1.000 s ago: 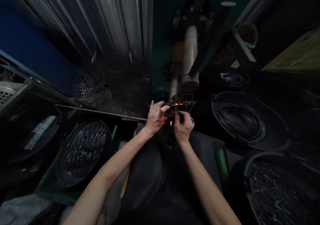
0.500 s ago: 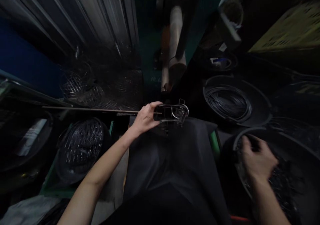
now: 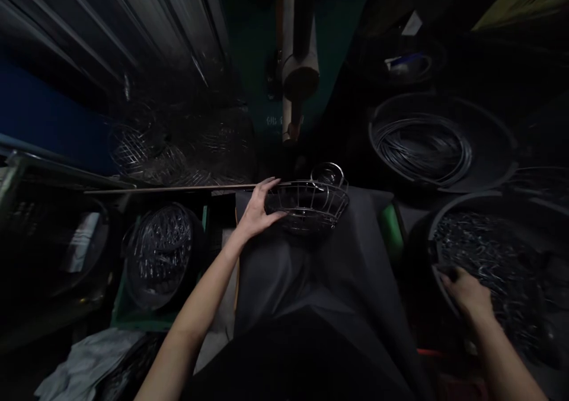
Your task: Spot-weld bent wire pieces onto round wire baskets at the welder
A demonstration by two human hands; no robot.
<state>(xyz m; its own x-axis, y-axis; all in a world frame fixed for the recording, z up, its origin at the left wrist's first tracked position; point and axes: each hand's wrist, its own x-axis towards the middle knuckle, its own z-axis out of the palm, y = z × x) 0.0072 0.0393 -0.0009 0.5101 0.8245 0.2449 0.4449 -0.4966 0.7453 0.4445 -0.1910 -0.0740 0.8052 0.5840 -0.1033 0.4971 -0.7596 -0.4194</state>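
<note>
Large round tub (image 3: pixel 524 211) of small dark metal pieces is sitting at the person's right; right hand (image 3: pixel 466 294) is resting at its near rim, and whether its fingers are closed on a piece cannot be told from this dim view. A second tub of coiled wire (image 3: pixel 422 146) is lying beyond it. Lap, covered in dark cloth (image 3: pixel 311 270), is serving as the surface. Wire basket (image 3: pixel 309 202) is sitting at the lap's far edge, upright and looking fully formed apart from whatever is added next. Left hand (image 3: pixel 258 211) is steadying it, fingers curled over the left rim. Open room is lying between basket and tub; left side is crowded by a bin of wire parts (image 3: pixel 157 252).
</note>
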